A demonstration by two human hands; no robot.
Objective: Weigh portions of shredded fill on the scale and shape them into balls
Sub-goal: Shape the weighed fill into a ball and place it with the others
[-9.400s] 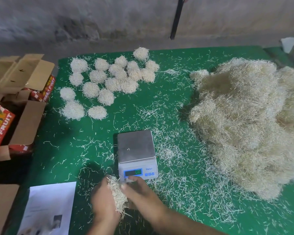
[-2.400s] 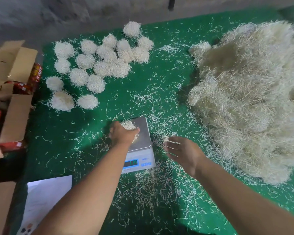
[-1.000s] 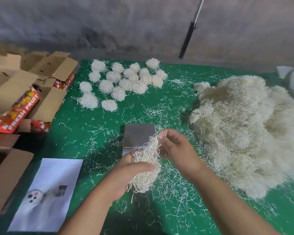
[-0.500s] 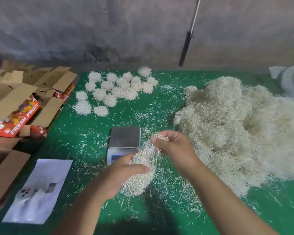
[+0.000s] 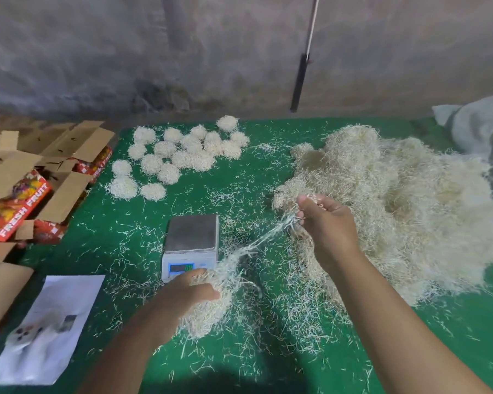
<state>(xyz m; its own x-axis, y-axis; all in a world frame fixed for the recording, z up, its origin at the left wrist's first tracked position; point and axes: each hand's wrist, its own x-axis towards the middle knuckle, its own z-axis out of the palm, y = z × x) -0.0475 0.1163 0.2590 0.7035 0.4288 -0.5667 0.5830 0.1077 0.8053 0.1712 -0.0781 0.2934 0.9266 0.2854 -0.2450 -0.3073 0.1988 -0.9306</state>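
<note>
1. Head view, the only one: left hand is near the table's front edge, fingers curled round a clump of shredded fill that sits just in front of the scale.
2. Right hand is raised further back and to the right, fingertips pinching the end of a thin strand of fill drawn out of the clump.
3. Key relation: the strand's long axis runs diagonally from the clump up and right to the right-hand pinch. It looks taut, so both hands are tied to the same portion; left hand is nearer the scale.
4. Scale pan carries no fill, display lit but unreadable.
5. Bulk heap covers the right side of the table, just behind the right hand.
6. Finished balls are grouped at the back left corner, well apart from both hands.
7. Loose shreds are scattered over the green cover. Open cartons sit off the left edge, a printed sheet lies at the front left corner.
8. Judgement: portion looks weighed and is in shaping. Next move probably wraps the strand back round the clump; pulling harder risks tearing it off.
</note>
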